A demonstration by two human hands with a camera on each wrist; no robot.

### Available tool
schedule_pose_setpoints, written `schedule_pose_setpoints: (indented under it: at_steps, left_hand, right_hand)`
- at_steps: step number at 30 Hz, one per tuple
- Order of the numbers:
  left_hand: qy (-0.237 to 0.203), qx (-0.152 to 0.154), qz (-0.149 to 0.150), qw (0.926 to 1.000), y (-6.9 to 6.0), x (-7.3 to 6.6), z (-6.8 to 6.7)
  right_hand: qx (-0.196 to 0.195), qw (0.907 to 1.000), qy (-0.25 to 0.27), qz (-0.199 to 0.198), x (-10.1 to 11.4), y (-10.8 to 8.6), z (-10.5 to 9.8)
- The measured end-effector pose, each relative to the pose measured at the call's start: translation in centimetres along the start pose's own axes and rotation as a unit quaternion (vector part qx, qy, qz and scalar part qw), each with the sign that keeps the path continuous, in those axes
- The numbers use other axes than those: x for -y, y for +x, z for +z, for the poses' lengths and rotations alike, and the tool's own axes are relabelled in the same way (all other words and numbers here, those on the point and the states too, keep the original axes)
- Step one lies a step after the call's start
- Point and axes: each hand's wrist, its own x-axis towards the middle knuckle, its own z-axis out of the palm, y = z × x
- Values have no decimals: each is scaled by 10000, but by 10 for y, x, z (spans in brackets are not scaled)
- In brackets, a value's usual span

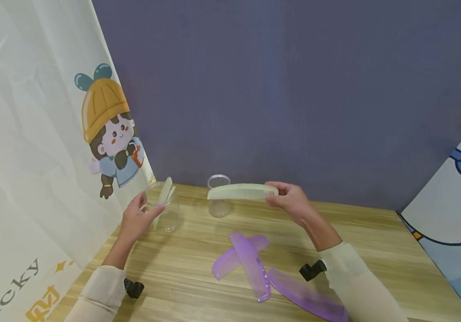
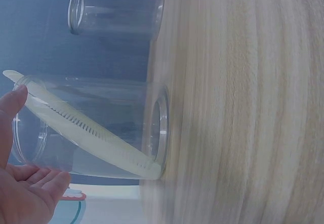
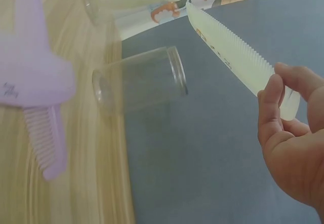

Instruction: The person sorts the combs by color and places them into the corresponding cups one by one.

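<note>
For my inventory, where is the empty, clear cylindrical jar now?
In the head view, the empty jar stands just left of centre, on the light-brown wood-grain table, partly behind the pale green plastic comb in the right grip.

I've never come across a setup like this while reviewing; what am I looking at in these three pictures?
There is no machine: a person works bare-handed. The wide picture comes from a head-worn camera; the two close ones come from wrist-worn cameras. The right hand holds a long pale green comb by one end, in the air. The left hand grips a clear cylindrical jar near its rim, with at least one similar comb leaning inside. On the wood-grain table are another clear jar and three translucent purple combs, two crossed.
</note>
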Motion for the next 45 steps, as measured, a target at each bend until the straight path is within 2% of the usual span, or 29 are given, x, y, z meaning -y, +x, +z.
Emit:
schedule_pose_setpoints:
  at_steps: [8, 16, 21, 28, 45]
  left_hand:
    - [7, 83, -5, 10000, 0, -1, -2]
    - [28, 87, -20, 10000, 0, -2, -3]
    - [16, 65, -36, 10000, 0, -3, -4]
    - [-37, 98, -45, 9999, 0, -4, -3]
    - [-60, 60, -82, 9999, 0, -3, -2]
  right_hand:
    - [40, 9999, -57, -150, 12, 11, 22]
    - [92, 9995, 99, -274, 21, 21, 42]
    - [66, 9994, 265, -193, 27, 29, 55]
    - [214, 9982, 494, -277, 33, 38, 78]
    - [365, 9971, 354, -560, 44, 54, 126]
